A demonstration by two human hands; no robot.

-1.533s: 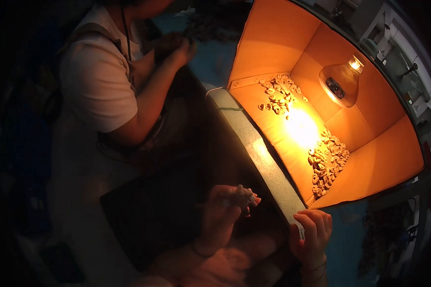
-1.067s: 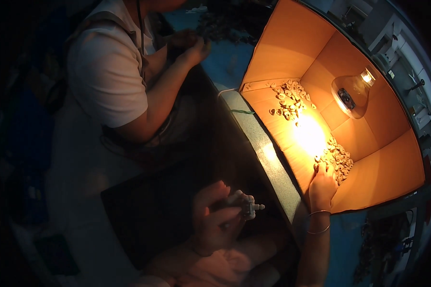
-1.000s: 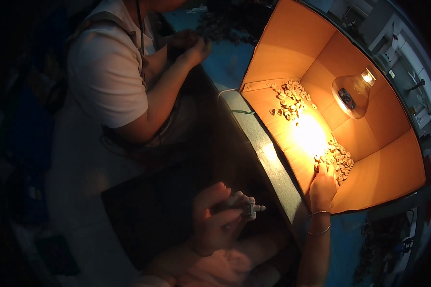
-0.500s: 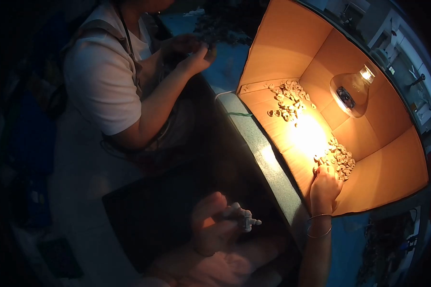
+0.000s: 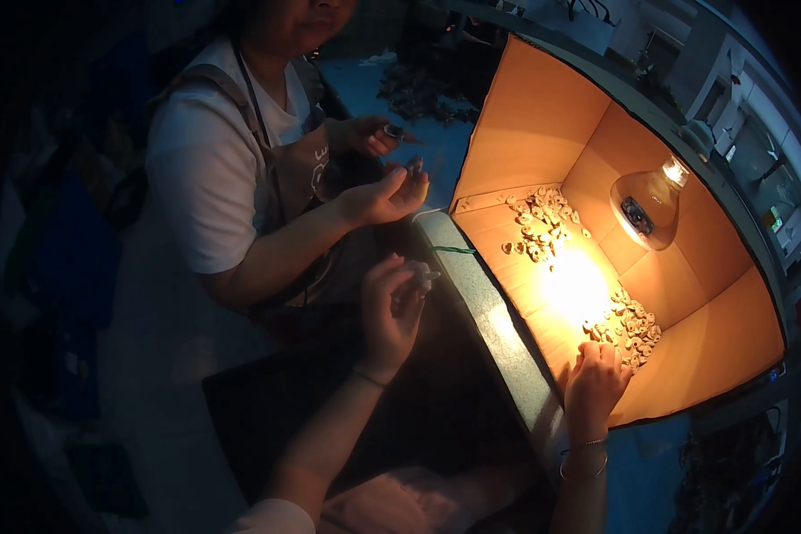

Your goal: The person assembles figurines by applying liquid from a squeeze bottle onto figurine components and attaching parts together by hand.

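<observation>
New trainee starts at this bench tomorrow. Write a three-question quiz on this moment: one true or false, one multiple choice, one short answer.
1. True or false: the right hand reaches into the cardboard box, at the nearer heap of small pale pieces.
2. What lights the box from inside? A) a candle B) a bare lamp bulb C) a torch
3. Short answer: where is the left hand, and what does it hold?

Key
1. True.
2. B.
3. Outside the box, raised over the dark work surface beside the box's near flap; its fingers pinch a small light item, too small to identify.
</observation>
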